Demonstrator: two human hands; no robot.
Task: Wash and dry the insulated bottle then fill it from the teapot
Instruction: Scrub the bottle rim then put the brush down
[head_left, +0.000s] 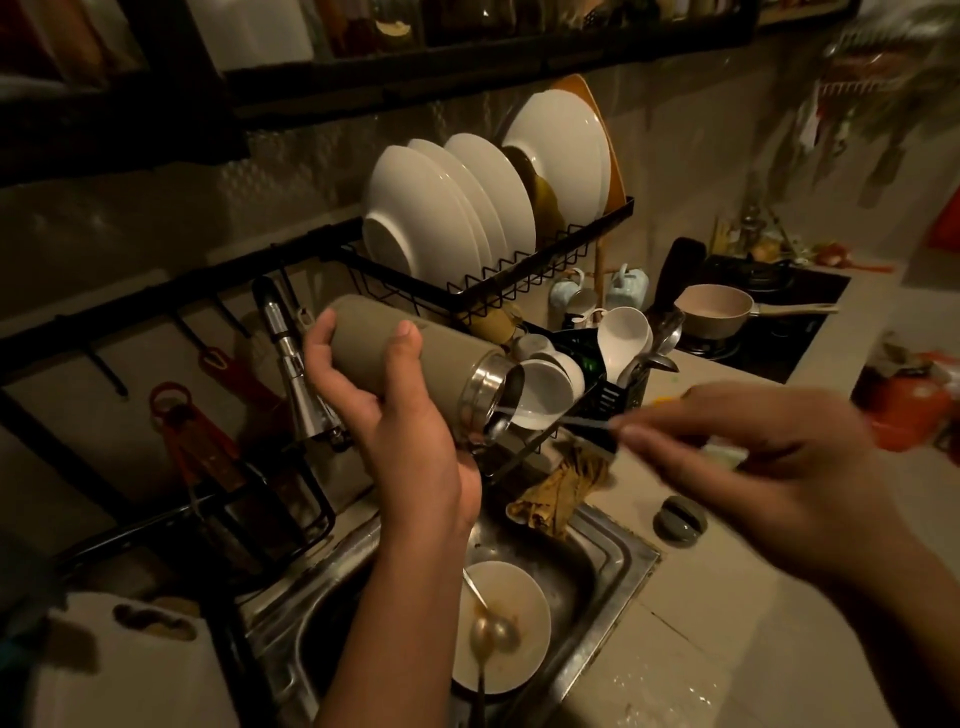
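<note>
My left hand (395, 415) grips the olive-grey insulated bottle (447, 358) around its body and holds it almost sideways above the sink, its steel mouth pointing right and slightly down. My right hand (737, 457), blurred, pinches a thin rod-like brush handle (566, 418) whose far end enters the bottle's mouth. The bottle's grey lid (680, 519) lies on the counter right of the sink. An orange vessel (904, 410), perhaps the teapot, sits blurred at the far right edge.
The steel sink (613, 571) holds a dirty white bowl (524, 623) with a spoon. The tap (296, 364) stands left of the bottle. A dish rack (524, 270) with plates and cups stands behind. A crumpled cloth (561, 493) lies at the sink corner. A saucepan (714, 312) sits on the stove.
</note>
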